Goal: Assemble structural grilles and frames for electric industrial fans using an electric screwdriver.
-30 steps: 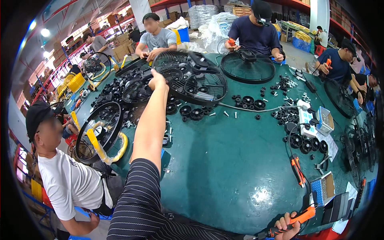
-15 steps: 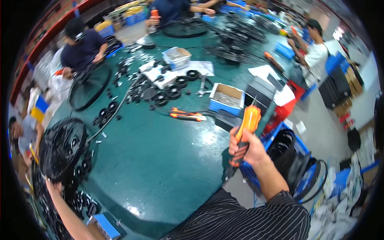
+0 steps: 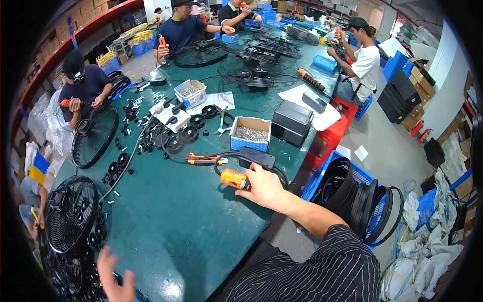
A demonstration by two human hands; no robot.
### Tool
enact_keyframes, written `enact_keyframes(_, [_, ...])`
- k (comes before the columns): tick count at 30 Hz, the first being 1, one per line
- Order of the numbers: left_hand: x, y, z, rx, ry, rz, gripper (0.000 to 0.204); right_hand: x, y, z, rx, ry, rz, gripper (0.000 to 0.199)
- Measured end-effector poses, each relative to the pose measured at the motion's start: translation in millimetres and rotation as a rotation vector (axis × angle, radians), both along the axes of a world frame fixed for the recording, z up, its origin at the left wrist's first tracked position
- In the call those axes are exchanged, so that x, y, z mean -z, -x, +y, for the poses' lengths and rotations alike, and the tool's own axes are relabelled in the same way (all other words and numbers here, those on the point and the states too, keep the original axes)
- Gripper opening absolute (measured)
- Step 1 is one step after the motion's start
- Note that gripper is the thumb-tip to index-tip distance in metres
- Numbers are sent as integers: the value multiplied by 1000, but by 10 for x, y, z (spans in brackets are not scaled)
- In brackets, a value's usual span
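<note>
My right hand [image 3: 262, 186] is closed around an orange and black electric screwdriver [image 3: 232, 178], low over the table beside a black box with a cable [image 3: 256, 157]. The orange end points left; the rest is hidden under my palm. My left hand [image 3: 116, 277] hangs at the lower left, fingers apart and slightly blurred, with nothing in it. Nearest to it are a black fan with a wire guard [image 3: 73, 214], leaning at the table's left edge, and black round knobs [image 3: 100, 231].
Beyond my right hand stand a carton of screws [image 3: 251, 135], orange-handled pliers [image 3: 204, 159] and a black case [image 3: 292, 122]. A blue crate [image 3: 370, 173] of black rings is right of the green table [image 3: 171, 211]. Several co-workers, one seated at far left [image 3: 83, 88], handle fans and orange screwdrivers.
My right hand has lowered the screwdriver from upright to lying over the table, moving left. My left hand has come away from the fan toward me. The view has shifted.
</note>
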State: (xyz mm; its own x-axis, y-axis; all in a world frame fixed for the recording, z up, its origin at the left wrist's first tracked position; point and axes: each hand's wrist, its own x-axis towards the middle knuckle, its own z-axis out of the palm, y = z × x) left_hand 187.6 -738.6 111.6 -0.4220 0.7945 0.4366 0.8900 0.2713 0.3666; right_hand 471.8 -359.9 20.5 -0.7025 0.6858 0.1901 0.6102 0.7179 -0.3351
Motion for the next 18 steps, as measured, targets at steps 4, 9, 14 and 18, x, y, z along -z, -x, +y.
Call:
enact_keyframes(4, [-251,-865,-51,279,349,102,47,112,4,109,89,-100,-80,56])
enact_keyframes(9, [322,-1141,63,258,127,-186,33,81,165,131,25,-226,81,42])
enact_keyframes(14, [1204,-1337,130,-171,-51,-198,34,150,108,-81,-31,-376,92,55])
enact_keyframes(18, [1436,-1391,128,-231,-66,-167,34,189,-99,-100,-70,-370,-64,61])
